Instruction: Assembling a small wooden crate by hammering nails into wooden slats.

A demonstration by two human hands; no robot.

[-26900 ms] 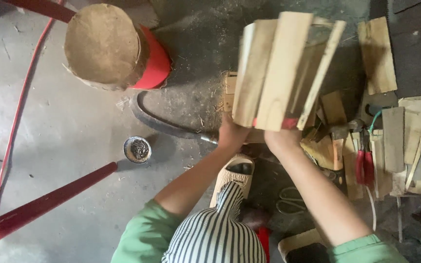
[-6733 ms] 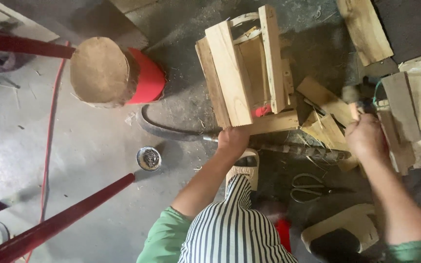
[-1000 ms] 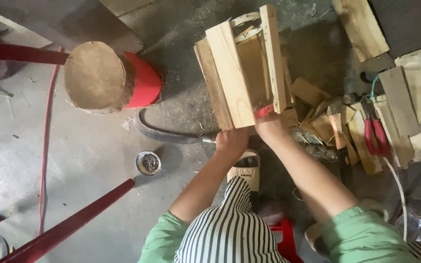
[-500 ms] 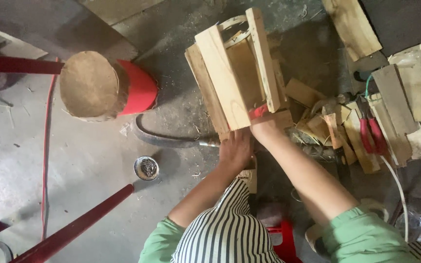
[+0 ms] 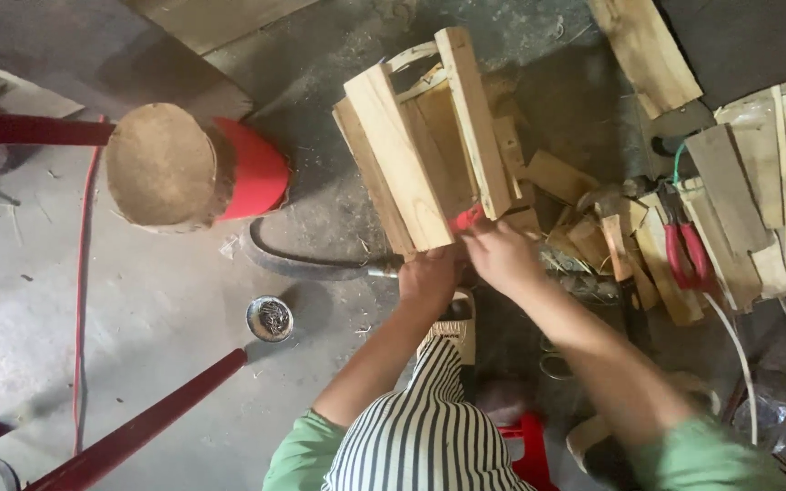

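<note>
Upper centre of the frame, a slatted wooden crate (image 5: 425,155) stands on the concrete floor (image 5: 138,291): stiff, rough, likely fairly light, best held by its slats. The left hand (image 5: 429,277) grips its lower edge; the right hand (image 5: 500,256) pinches something small and red (image 5: 466,218) against it.

Grey dusty concrete floor (image 5: 65,300) is spreading out; a red stool (image 5: 184,168) is standing at ten o'clock, wood offcuts (image 5: 620,236) are lying scattered at three o'clock.

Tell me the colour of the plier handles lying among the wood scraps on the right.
Red; the plier handles show best in the head view, the only one here.
</note>
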